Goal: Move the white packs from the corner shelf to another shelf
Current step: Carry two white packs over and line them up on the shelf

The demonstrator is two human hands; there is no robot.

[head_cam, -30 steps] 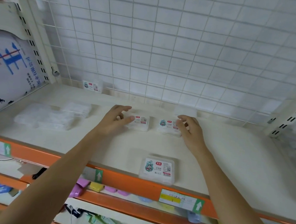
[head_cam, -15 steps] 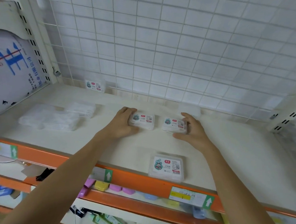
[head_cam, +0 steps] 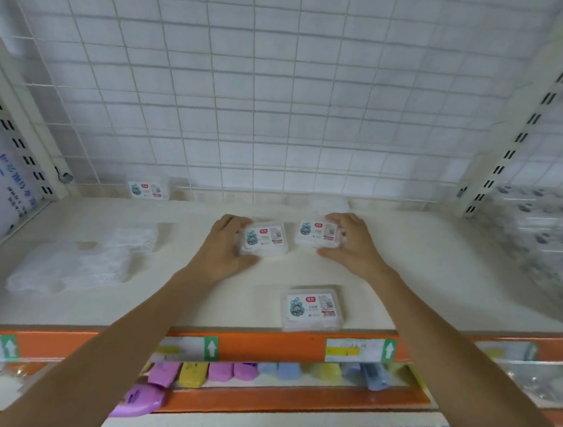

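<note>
Left hand (head_cam: pixel 221 249) and right hand (head_cam: pixel 354 248) are each pinching one pack (head_cam: pixel 264 239) at twelve o'clock; lifting both level should keep grips secure.

Four labelled white packs sit on the shelf (head_cam: pixel 418 289): one (head_cam: pixel 265 239) in the left hand (head_cam: pixel 224 252), one (head_cam: pixel 318 232) in the right hand (head_cam: pixel 354 245), one (head_cam: pixel 313 307) at the shelf's front edge, and one (head_cam: pixel 147 189) at its back against the wire grid. Two hands are in view. Two clear plastic bundles lie on the shelf's left part, one large (head_cam: pixel 70 265), one smaller (head_cam: pixel 135 236). Three green arrow tags mark the shelf's orange front strip: (head_cam: pixel 9 346), (head_cam: pixel 210 348), (head_cam: pixel 389 350).
</note>
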